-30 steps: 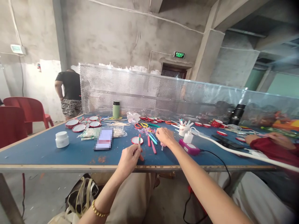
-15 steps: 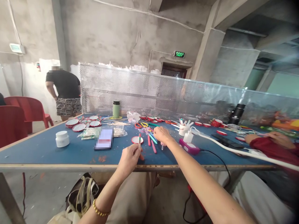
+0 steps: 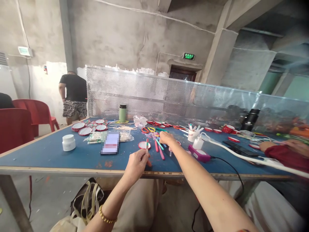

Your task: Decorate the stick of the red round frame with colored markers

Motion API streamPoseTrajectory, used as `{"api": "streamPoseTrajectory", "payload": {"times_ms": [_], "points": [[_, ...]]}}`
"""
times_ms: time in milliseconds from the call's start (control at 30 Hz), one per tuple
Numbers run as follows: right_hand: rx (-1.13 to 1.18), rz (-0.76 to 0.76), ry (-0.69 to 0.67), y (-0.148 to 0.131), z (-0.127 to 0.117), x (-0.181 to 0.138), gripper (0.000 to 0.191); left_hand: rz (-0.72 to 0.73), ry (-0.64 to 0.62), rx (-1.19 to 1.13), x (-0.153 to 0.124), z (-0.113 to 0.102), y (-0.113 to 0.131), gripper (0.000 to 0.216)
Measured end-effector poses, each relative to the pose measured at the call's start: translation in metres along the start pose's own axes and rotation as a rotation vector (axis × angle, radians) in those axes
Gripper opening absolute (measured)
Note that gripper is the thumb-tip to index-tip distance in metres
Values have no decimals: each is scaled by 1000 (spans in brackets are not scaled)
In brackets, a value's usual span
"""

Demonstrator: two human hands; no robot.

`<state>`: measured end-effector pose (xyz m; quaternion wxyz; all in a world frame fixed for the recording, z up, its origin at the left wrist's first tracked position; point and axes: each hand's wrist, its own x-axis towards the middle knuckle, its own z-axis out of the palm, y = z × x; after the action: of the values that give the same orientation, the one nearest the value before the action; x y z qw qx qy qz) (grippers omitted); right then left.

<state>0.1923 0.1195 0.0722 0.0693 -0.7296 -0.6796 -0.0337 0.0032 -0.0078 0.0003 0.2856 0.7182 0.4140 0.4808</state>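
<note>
My left hand [image 3: 137, 162] is closed around a slim stick [image 3: 147, 144] with red and green bands, held upright over the front of the table. Just behind it lies a round, red-rimmed white disc [image 3: 142, 146], partly covered by the stick. My right hand [image 3: 167, 138] reaches forward with curled fingers over a pile of small tools. A turquoise pen-like handle [image 3: 159, 144] shows right by its fingertips; whatever the fingers grip is hidden. Pink handles [image 3: 161, 153] lie to the left of my right wrist. Orange- and yellow-handled scissors [image 3: 151, 129] lie behind.
A white jar [image 3: 69, 143], a phone [image 3: 110, 144] and stacked red-rimmed discs [image 3: 85, 131] are on the left. A cup of pens [image 3: 192, 135], a white bottle [image 3: 198, 143] and a purple device [image 3: 199, 153] with a cable stand right. A co-worker's maroon sleeve [image 3: 285, 156] is at far right.
The view has swung slightly left, so everything appears shifted right. One turquoise handle now lies at a different slant beneath my right fingers. My left hand still holds the stick.
</note>
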Motion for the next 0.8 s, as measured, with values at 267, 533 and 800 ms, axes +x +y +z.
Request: {"api": "streamPoseTrajectory", "payload": {"times_ms": [267,533,800], "points": [[438,-180,161,21,-23,-48,32,-7,10,-16,0,1,0,24],[1447,-489,-61,28,23,-134,21,-33,-9,-2,-1,2,-3,25],[1781,-463,-11,18,44,-157,22,-81,-40,-13,-1,-1,0,26]]}}
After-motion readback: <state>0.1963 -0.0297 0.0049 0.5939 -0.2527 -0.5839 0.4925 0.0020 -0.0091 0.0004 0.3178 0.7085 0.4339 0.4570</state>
